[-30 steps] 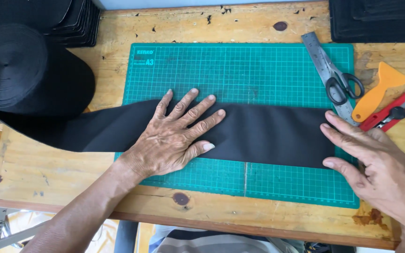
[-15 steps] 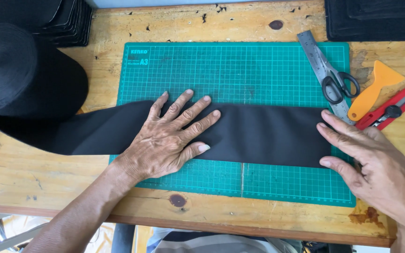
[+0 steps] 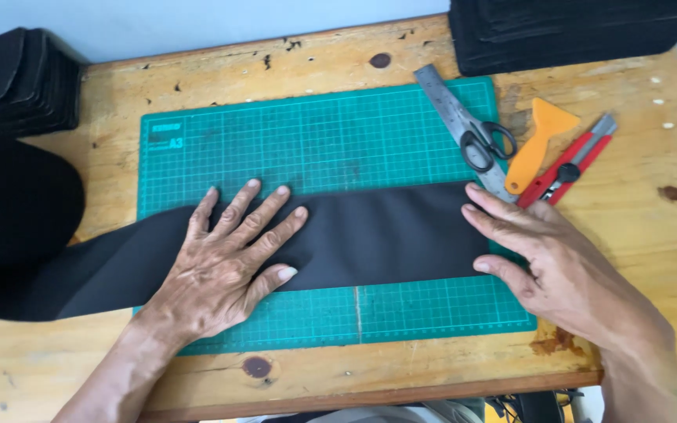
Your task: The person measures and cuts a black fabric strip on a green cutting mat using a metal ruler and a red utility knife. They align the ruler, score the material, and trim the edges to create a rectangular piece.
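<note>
Where both hands press, the black strip (image 3: pixel 370 235) lies flat.

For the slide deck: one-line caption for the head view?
Left hand flat on black fabric strip across green cutting mat; right hand at strip's end, by scissors.

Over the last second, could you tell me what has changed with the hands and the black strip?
Little changed. The left hand stays spread flat on the black strip; the right hand keeps its fingertips at the strip's right end. Nothing was gripped or released. The scissors, orange scraper and red knife lie as before.
</note>
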